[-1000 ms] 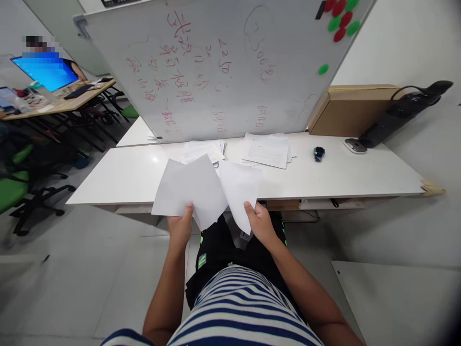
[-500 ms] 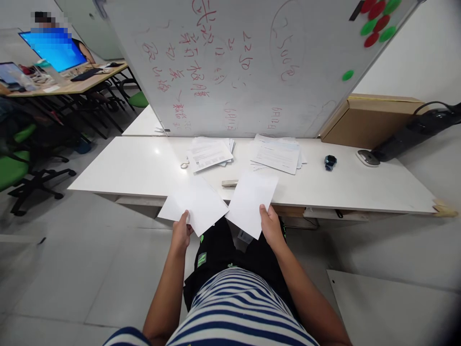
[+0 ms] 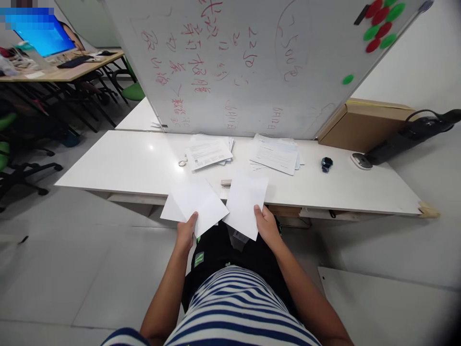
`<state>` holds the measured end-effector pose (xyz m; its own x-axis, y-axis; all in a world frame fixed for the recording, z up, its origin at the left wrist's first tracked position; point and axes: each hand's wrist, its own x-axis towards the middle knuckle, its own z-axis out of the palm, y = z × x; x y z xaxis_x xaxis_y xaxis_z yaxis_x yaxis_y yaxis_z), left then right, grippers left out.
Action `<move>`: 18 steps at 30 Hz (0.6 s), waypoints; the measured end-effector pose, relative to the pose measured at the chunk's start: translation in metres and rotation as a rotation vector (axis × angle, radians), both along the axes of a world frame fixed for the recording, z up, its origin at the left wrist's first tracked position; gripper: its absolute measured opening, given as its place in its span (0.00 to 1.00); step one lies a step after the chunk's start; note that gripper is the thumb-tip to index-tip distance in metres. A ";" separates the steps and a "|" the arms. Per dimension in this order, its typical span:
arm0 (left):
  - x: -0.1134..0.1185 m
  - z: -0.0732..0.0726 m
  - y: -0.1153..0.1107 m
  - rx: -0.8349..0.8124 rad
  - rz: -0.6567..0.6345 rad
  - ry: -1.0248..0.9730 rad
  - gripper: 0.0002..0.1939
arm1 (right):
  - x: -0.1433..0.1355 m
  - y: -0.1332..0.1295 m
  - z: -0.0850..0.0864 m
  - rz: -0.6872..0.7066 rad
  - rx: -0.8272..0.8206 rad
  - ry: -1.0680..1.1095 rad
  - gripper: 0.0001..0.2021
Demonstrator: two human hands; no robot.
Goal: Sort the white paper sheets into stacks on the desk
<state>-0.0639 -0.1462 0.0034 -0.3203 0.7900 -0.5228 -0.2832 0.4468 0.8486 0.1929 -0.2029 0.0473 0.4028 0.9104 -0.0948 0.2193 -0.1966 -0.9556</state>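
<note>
My left hand (image 3: 186, 231) grips white paper sheets (image 3: 201, 204) by their near edge, thumb on top; at least two sheets fan apart there. In my right hand (image 3: 267, 225) is another white sheet (image 3: 245, 204), pinched at its right edge. Both lots of paper are held over the desk's front edge, and their inner corners meet or nearly meet. Behind the right-hand sheet a beige stapler-like object (image 3: 225, 183) shows only its left end. Farther back lie two piles of printed papers, a left pile (image 3: 209, 153) and a right pile (image 3: 275, 154).
The white desk (image 3: 118, 163) backs onto a whiteboard (image 3: 223, 62) with red writing and magnets. A small ring-like item (image 3: 182, 163), a dark watch (image 3: 327, 164), a computer mouse (image 3: 361, 161), a cardboard box (image 3: 363, 122) and a black bottle-shaped object (image 3: 410, 134) stand or lie on it.
The left-hand sheets have shifted and now fan wider, with my left hand moved slightly right. My right hand and its sheet have come a little left. The camera view has shifted slightly.
</note>
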 end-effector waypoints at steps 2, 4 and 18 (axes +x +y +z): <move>-0.008 -0.003 0.000 -0.006 0.033 0.031 0.18 | 0.008 0.004 0.003 -0.093 0.033 -0.029 0.28; -0.016 -0.006 0.000 0.010 0.083 0.049 0.18 | 0.018 0.011 0.007 -0.212 0.087 -0.027 0.27; -0.035 -0.015 -0.010 -0.001 0.152 0.045 0.15 | 0.081 0.135 0.045 -0.392 0.500 0.351 0.20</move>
<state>-0.0984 -0.1566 -0.0120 -0.4596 0.7302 -0.5056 -0.3093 0.4020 0.8618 0.2734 -0.0678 0.0927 0.7304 0.6740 0.1110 -0.1143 0.2809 -0.9529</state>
